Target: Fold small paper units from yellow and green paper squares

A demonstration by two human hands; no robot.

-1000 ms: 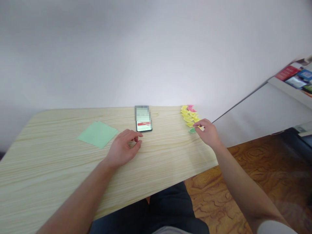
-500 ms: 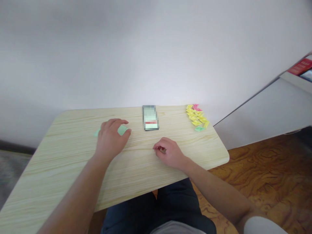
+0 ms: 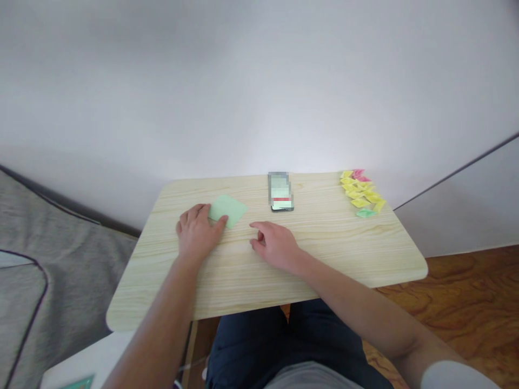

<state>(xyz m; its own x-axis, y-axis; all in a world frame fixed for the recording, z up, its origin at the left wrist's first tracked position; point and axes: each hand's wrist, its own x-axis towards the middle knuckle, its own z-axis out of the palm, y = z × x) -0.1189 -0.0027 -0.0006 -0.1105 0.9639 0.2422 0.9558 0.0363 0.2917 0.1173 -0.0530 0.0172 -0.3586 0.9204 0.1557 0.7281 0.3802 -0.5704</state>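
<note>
The empty right hand has moved from right of the phone to its near side, while leftward the splayed left hand touches green paper.

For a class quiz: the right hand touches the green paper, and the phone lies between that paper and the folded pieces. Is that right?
Wrong hand: in the head view, the left hand touches the green paper; the phone lies between that paper and the folded pieces.

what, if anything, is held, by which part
Left hand: thumb and forefinger at the green paper, left edge; whether gripping can't be told. Right hand: nothing visibly held.
</note>
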